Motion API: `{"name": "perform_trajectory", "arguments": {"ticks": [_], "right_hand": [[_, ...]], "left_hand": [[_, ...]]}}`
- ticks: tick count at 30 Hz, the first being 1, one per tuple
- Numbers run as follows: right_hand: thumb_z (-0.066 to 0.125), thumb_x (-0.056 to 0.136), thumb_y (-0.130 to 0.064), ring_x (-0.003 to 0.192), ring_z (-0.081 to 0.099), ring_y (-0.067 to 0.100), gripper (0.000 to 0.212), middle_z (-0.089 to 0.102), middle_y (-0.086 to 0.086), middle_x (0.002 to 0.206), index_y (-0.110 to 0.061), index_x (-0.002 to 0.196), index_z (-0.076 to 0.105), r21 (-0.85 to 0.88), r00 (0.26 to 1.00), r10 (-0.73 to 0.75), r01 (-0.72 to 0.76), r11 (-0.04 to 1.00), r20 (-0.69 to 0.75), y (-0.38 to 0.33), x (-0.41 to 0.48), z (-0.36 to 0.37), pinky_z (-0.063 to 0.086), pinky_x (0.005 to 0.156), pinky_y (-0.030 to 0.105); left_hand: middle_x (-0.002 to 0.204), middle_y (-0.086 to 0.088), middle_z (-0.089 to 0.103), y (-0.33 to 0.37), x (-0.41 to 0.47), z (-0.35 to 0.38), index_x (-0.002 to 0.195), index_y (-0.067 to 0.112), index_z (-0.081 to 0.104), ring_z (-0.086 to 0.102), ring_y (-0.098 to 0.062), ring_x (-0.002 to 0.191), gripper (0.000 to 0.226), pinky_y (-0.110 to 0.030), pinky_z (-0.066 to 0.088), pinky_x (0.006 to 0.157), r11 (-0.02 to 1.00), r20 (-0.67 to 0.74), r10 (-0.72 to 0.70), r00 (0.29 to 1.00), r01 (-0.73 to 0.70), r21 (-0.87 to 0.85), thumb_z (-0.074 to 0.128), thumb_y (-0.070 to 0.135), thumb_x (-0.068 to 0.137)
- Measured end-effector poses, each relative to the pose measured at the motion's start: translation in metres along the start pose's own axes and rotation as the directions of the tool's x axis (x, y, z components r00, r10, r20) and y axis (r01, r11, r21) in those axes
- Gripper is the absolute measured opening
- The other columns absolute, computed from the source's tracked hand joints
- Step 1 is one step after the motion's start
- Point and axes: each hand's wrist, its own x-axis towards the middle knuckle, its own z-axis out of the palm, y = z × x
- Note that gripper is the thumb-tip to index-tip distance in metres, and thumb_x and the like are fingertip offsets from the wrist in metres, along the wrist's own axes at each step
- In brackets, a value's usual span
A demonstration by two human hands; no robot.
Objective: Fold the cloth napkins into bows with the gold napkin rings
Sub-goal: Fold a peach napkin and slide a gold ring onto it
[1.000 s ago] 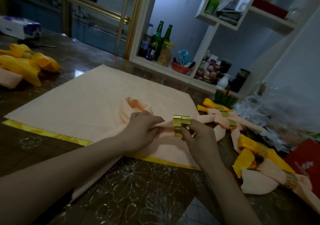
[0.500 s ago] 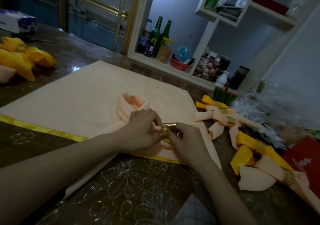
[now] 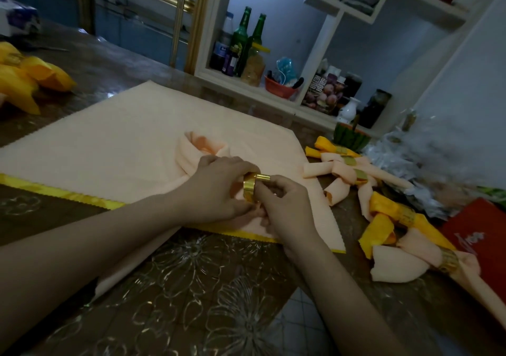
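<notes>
The left hand (image 3: pixel 219 191) is curled round the gathered middle of a peach cloth napkin (image 3: pixel 195 150), whose looped end rests on a flat peach cloth with a yellow zigzag edge (image 3: pixel 109 142) spread over the dark flower-patterned desk (image 3: pixel 191 287). The right hand (image 3: pixel 286 210) pinches a shiny gold band-shaped napkin ring (image 3: pixel 253 188) between thumb and fingertips, right against the left hand at the gathered cloth. Finished peach and yellow bows with gold rings (image 3: pixel 353 173) lie on the desk to the right.

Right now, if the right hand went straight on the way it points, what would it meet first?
The gold napkin ring the right hand pinches, then likely the left hand gripping the gathered peach napkin; depth is unclear.
</notes>
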Motion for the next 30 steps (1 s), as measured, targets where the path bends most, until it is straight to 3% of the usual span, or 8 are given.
{"name": "perform_trajectory", "arguments": {"ticks": [4, 8, 12, 16, 20, 23, 27, 30], "right_hand": [[0.057, 0.091, -0.012, 0.039, 0.040, 0.004, 0.007, 0.050, -0.003, 0.051, -0.012, 0.092, 0.063, 0.230, 0.978, 0.202, -0.209, 0.951, 0.055, -0.005, -0.003, -0.004, 0.030, 0.037, 0.017], [0.056, 0.092, -0.015, 0.051, 0.046, 0.005, 0.010, 0.053, -0.001, 0.066, -0.010, 0.097, 0.063, 0.161, 0.984, 0.180, -0.177, 0.971, -0.003, -0.007, -0.001, -0.007, 0.033, 0.039, 0.012], [0.053, 0.095, -0.017, 0.042, 0.043, 0.004, 0.012, 0.053, 0.001, 0.064, -0.021, 0.101, 0.063, 0.166, 0.950, 0.300, -0.310, 0.936, 0.082, -0.011, 0.002, -0.017, 0.031, 0.037, 0.017], [0.051, 0.095, -0.019, 0.051, 0.044, 0.008, 0.014, 0.051, -0.001, 0.064, -0.018, 0.094, 0.065, 0.044, 0.944, 0.317, -0.322, 0.946, 0.087, -0.013, 0.003, -0.023, 0.035, 0.035, 0.015], [0.049, 0.097, -0.022, 0.070, 0.045, 0.001, 0.018, 0.053, -0.012, 0.082, -0.017, 0.098, 0.066, -0.254, 0.981, 0.171, -0.143, 0.957, 0.091, -0.010, 0.006, -0.026, 0.041, 0.056, 0.014], [0.047, 0.097, -0.025, 0.073, 0.047, 0.002, 0.020, 0.055, -0.009, 0.087, -0.017, 0.104, 0.064, -0.451, 0.988, 0.102, -0.040, 0.892, 0.114, 0.001, 0.009, -0.023, 0.038, 0.064, 0.016], [0.048, 0.097, -0.030, 0.071, 0.050, 0.005, 0.017, 0.054, -0.010, 0.080, -0.022, 0.101, 0.062, -0.595, 0.990, 0.139, -0.104, 0.797, 0.012, 0.010, 0.013, -0.027, 0.043, 0.068, 0.026], [0.053, 0.094, -0.028, 0.086, 0.054, 0.010, 0.017, 0.060, -0.002, 0.100, -0.021, 0.102, 0.066, -0.712, 0.997, 0.078, -0.076, 0.698, -0.029, 0.013, 0.013, -0.025, 0.047, 0.080, 0.030]], "left_hand": [[0.108, 0.012, 0.051, -0.004, 0.001, 0.001, 0.120, 0.027, 0.051, 0.047, -0.011, 0.108, 0.047, -0.039, 0.023, 0.105, 0.990, -0.033, -0.003, 0.999, 0.008, 0.140, 0.062, 0.046, 0.078], [0.116, 0.007, 0.055, -0.005, 0.000, -0.001, 0.122, 0.025, 0.051, 0.046, -0.013, 0.114, 0.047, -0.037, 0.021, 0.105, 0.988, -0.049, -0.022, 0.999, 0.029, 0.150, 0.066, 0.035, 0.078], [0.119, 0.005, 0.055, -0.008, -0.001, -0.007, 0.125, 0.025, 0.049, 0.046, -0.015, 0.117, 0.052, -0.033, 0.019, 0.106, 0.980, -0.056, -0.067, 0.996, 0.077, 0.182, 0.068, 0.039, 0.079], [0.127, 0.002, 0.053, -0.005, 0.000, -0.006, 0.134, 0.026, 0.043, 0.043, -0.017, 0.123, 0.057, -0.032, 0.017, 0.108, 0.973, -0.044, -0.086, 0.995, 0.093, 0.209, 0.066, 0.035, 0.082], [0.122, 0.000, 0.059, -0.006, 0.001, -0.008, 0.139, 0.027, 0.037, 0.046, -0.020, 0.119, 0.054, -0.032, 0.017, 0.109, 0.971, -0.041, -0.112, 0.993, 0.118, 0.207, 0.058, 0.030, 0.089], [0.125, -0.001, 0.055, -0.009, 0.001, -0.007, 0.139, 0.028, 0.036, 0.044, -0.022, 0.121, 0.054, -0.035, 0.017, 0.108, 0.960, -0.034, -0.106, 0.994, 0.111, 0.257, 0.057, 0.034, 0.090], [0.127, -0.002, 0.048, -0.019, 0.002, -0.012, 0.134, 0.026, 0.044, 0.037, -0.021, 0.122, 0.054, -0.031, 0.016, 0.103, 0.949, -0.110, -0.136, 0.985, 0.161, 0.270, 0.063, 0.035, 0.084], [0.129, -0.001, 0.049, -0.024, 0.003, -0.013, 0.134, 0.028, 0.044, 0.034, -0.021, 0.126, 0.056, -0.029, 0.011, 0.103, 0.953, -0.080, -0.170, 0.982, 0.184, 0.239, 0.063, 0.039, 0.083]]}}
